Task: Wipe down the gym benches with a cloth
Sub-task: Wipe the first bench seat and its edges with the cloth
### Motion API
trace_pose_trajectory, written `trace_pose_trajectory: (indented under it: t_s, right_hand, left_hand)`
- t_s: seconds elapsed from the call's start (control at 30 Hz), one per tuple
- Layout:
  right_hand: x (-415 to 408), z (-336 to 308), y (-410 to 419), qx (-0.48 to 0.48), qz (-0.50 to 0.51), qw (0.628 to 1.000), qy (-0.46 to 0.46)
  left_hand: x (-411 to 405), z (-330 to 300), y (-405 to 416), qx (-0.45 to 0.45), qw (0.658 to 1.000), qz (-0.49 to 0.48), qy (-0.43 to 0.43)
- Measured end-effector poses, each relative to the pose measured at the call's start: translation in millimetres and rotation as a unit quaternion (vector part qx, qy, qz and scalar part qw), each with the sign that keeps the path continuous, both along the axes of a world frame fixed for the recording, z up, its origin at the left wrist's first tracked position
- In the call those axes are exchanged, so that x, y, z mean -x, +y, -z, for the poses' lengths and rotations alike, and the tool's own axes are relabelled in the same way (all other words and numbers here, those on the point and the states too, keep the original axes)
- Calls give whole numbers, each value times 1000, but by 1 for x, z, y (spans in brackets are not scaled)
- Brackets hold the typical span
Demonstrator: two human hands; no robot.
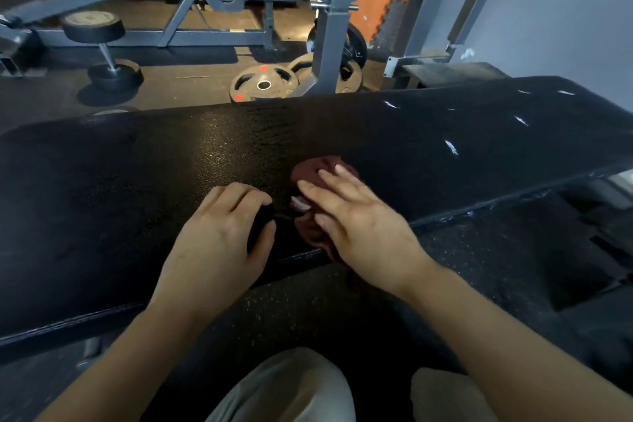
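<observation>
On bench (171, 161), maroon cloth (310, 171) under right hand (356, 216), seemingly pressed flat

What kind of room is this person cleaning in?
Most likely a gym's weight room. A dumbbell and weight plates lie on the rubber floor, a grey metal rack stands behind, and the padded black bench fills the foreground.

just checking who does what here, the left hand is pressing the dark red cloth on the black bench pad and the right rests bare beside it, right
Not quite: the hands are swapped. The head view shows the right hand pressing the dark red cloth on the black bench pad, while the left hand rests bare beside it.
</observation>
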State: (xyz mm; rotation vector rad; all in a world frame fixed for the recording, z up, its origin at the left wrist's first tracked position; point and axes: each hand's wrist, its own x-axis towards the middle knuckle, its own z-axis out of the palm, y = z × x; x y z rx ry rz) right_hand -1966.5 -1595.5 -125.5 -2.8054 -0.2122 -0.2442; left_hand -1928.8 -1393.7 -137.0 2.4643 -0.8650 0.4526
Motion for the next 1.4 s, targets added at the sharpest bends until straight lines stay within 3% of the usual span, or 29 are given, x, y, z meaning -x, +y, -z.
trace_pose_trajectory:
  t_s: [0.13, 0.2, 0.4, 0.6, 0.73, 0.9, 1.1, 1.3, 1.4]
  right_hand:
    - [0, -7, -55, -7, 162, 987, 10]
    - [4, -8, -55, -4, 195, 981, 22]
    - [29, -3, -34, 30, -2, 998, 54]
    - [36, -9, -105, 6, 89, 992, 90]
    - [32, -4, -84, 43, 44, 996, 69]
    - [29, 7, -82, 66, 21, 997, -33]
    - [29, 1, -109, 36, 73, 996, -21]
    - [15, 1, -84, 85, 29, 996, -12]
    - [15, 9, -73, 91, 16, 994, -65]
  left_hand:
    - [0, 1, 0, -30, 999, 37, -18]
    - [2, -1, -7, -33, 997, 70, -29]
    - [7, -11, -48, -56, 987, 147, -27]
    - [-3, -4, -51, -110, 975, 192, 2]
    - [-1, -2, -56, -140, 973, 184, -20]
    - [1, -3, -55, -140, 974, 181, -12]
    - [1, -3, -54, -135, 973, 184, -13]
    - [3, -4, -55, -129, 974, 184, -19]
    - [2, -3, -56, -127, 975, 184, -18]
